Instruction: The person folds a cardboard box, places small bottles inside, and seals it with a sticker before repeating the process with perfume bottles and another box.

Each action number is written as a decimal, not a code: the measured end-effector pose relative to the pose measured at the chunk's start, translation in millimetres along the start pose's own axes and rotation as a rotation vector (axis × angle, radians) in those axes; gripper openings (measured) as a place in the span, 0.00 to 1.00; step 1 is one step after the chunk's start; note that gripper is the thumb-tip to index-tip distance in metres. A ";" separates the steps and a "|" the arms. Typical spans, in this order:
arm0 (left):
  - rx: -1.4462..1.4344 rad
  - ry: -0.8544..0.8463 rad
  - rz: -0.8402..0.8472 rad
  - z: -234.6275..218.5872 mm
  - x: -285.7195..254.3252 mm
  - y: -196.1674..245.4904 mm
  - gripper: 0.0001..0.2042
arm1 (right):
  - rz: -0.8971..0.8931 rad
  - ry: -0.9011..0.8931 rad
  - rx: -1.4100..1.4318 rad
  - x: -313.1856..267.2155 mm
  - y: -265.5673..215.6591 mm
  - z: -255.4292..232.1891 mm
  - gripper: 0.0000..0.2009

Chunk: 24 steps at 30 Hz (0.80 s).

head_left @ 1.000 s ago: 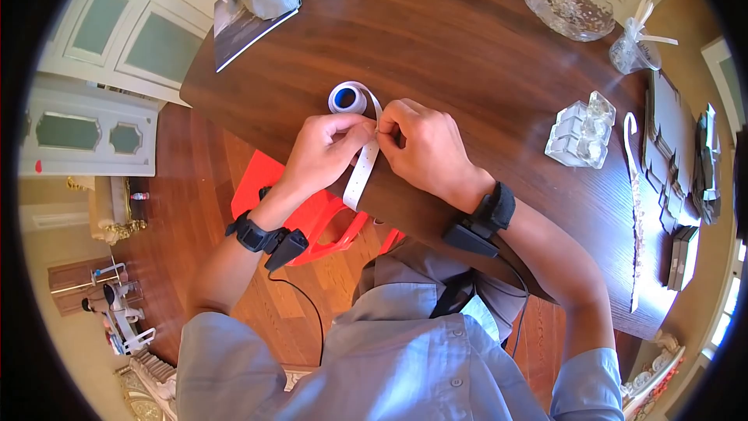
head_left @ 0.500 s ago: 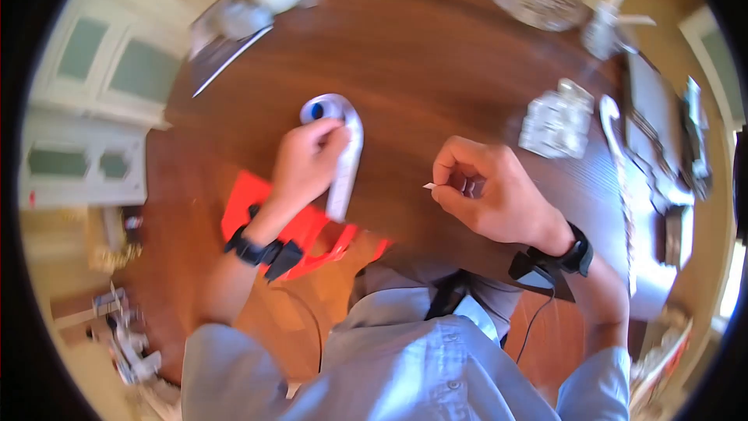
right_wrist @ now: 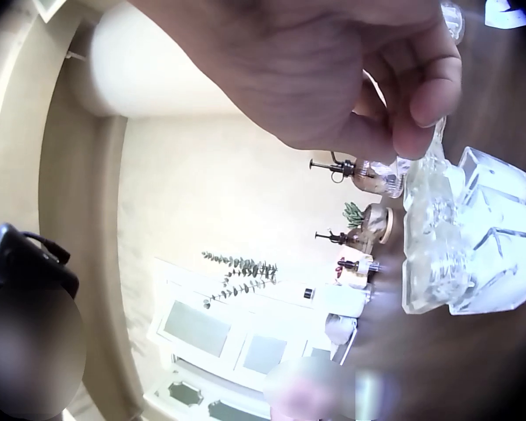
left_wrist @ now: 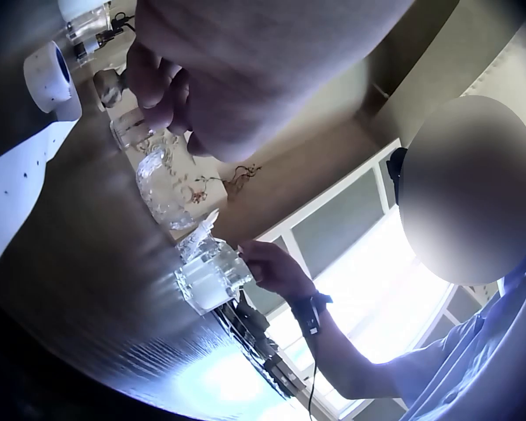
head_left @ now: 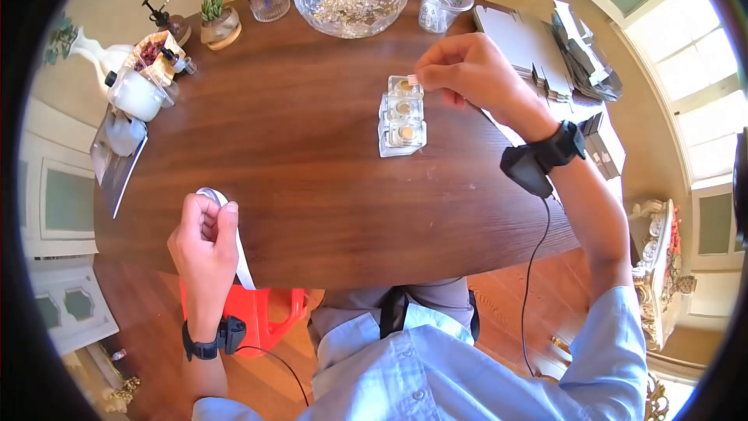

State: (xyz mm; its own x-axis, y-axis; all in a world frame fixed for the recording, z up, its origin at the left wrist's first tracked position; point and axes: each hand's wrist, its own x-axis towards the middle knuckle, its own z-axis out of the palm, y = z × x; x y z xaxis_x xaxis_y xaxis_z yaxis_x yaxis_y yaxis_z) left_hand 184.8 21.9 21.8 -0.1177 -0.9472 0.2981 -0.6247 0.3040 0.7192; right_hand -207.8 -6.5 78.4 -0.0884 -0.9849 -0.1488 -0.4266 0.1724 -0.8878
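My right hand [head_left: 483, 78] pinches a small pale label [head_left: 414, 79] between thumb and forefinger. It hovers at the far end of a clear container [head_left: 403, 131] with a row of three compartments, a round gold-coloured spot showing in each. In the right wrist view, the fingertips [right_wrist: 412, 140] are close beside the clear container [right_wrist: 500, 237]. My left hand [head_left: 204, 242], fingers loosely curled, overlaps a white label strip [head_left: 245, 265] near the table's front left edge. In the left wrist view, the roll of labels [left_wrist: 48, 77] sits on the table, apart from that hand [left_wrist: 245, 70].
A glass bowl [head_left: 351, 4] and a plastic cup with white sticks [head_left: 440, 12] stand at the back. Grey flat boxes [head_left: 514, 39] are stacked at the right. Bottles, a potted succulent [head_left: 220, 23] and a white jar [head_left: 136, 96] line the far left. A red stool [head_left: 265, 312] stands below.
The hands have come apart. My right hand has carried the small label away from the strip to the clear container; my left hand stays by the roll. The head view has swung right.
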 end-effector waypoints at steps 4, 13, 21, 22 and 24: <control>-0.066 -0.130 -0.009 6.1 2.4 5.3 0.12 | 0.000 0.030 -0.072 7.5 4.2 6.6 0.08; -0.272 -0.448 0.138 66.1 49.8 72.8 0.10 | -0.023 0.072 -0.172 13.8 -0.5 13.8 0.08; -0.291 -0.472 0.412 145.0 100.9 82.3 0.32 | 0.015 0.014 -0.194 12.8 -5.5 11.2 0.07; -0.292 -0.473 0.413 144.3 100.7 88.2 0.32 | 0.017 0.018 -0.215 12.3 -7.4 11.2 0.08; -0.434 -0.645 0.407 138.4 99.3 100.5 0.32 | 0.020 0.020 -0.235 13.0 -9.5 12.1 0.08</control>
State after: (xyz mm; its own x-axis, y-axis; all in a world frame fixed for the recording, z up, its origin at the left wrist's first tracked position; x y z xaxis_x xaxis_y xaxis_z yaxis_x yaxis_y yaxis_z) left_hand 3.5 -55.7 36.8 -0.7631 -0.5895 0.2650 -0.1060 0.5186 0.8484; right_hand -194.0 -21.1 79.7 -0.1154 -0.9812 -0.1546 -0.6222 0.1927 -0.7588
